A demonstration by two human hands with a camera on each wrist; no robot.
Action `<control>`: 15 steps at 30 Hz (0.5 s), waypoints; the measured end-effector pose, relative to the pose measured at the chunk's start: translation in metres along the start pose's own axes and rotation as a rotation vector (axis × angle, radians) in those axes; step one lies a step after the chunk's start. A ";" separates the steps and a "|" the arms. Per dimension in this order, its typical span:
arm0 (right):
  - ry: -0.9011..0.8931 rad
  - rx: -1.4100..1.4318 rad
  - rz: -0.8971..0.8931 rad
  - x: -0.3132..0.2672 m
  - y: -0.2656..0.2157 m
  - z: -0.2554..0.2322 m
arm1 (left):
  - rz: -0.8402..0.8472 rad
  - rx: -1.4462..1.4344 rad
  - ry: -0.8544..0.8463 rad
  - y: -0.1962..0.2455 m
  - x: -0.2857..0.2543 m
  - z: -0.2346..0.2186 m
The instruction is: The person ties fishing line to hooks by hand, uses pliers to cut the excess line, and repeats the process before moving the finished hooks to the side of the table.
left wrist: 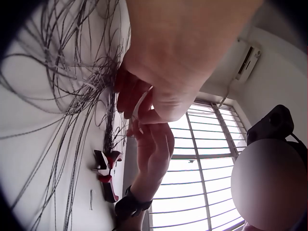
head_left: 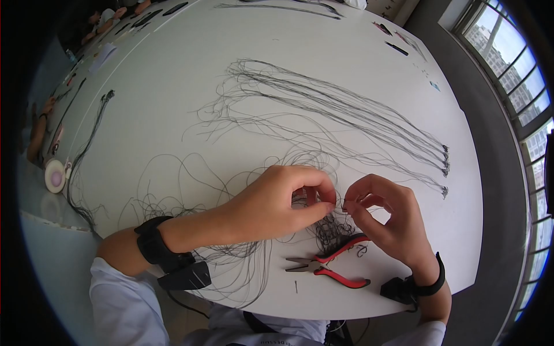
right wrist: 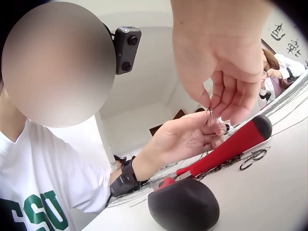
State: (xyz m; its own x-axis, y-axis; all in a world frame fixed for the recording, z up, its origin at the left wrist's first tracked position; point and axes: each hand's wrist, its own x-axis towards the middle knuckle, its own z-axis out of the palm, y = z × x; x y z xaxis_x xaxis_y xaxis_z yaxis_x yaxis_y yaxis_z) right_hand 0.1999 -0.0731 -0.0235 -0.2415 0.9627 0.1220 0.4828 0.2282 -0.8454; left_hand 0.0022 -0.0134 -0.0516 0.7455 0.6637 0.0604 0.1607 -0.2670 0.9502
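Thin dark cord runs between the two hands in the middle of the head view. My left hand [head_left: 274, 202] pinches a strand between thumb and forefinger. Close to its right, my right hand [head_left: 398, 216] pinches the strand's dark end with thumb and forefinger. A fine dark loop [right wrist: 209, 113] shows at its fingertips in the right wrist view. Beneath the hands lies a dense dark tangle of cord [head_left: 332, 230], partly hidden by them. Red-and-black pliers [head_left: 321, 268] lie with spread handles just in front of it, one handle against the tangle.
Long knotted cord bundles [head_left: 346, 106] stretch across the table behind the hands. Loose cords [head_left: 231, 259] spread under my left forearm. A white spool [head_left: 55, 176] and another bundle [head_left: 95, 130] lie left. A black tool [head_left: 396, 48] sits far right. Other people sit across the table.
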 end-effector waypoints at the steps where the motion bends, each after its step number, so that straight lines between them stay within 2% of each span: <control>1: -0.014 0.011 0.025 0.000 -0.001 -0.001 | 0.000 0.000 0.001 0.000 0.000 0.000; 4: 0.005 0.024 0.031 0.000 -0.001 -0.001 | 0.019 -0.080 -0.034 0.002 0.000 0.001; 7: -0.014 -0.075 -0.016 0.000 0.002 -0.001 | -0.062 -0.076 -0.025 0.007 -0.001 0.000; 9: -0.047 -0.137 -0.040 -0.001 0.003 -0.003 | -0.009 0.015 0.084 0.008 -0.001 -0.001; 13: -0.054 -0.210 -0.070 -0.002 -0.003 -0.006 | 0.044 0.215 0.155 0.000 0.000 0.000; 15: -0.040 -0.179 -0.060 -0.003 -0.005 -0.007 | 0.358 0.346 0.294 -0.004 0.003 0.002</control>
State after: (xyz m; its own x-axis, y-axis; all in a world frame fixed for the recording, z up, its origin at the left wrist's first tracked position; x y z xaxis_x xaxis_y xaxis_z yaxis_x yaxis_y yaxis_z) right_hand 0.2039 -0.0760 -0.0162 -0.3058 0.9409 0.1458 0.6080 0.3108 -0.7306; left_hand 0.0049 -0.0114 -0.0556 0.5894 0.6429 0.4892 0.1708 -0.6910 0.7024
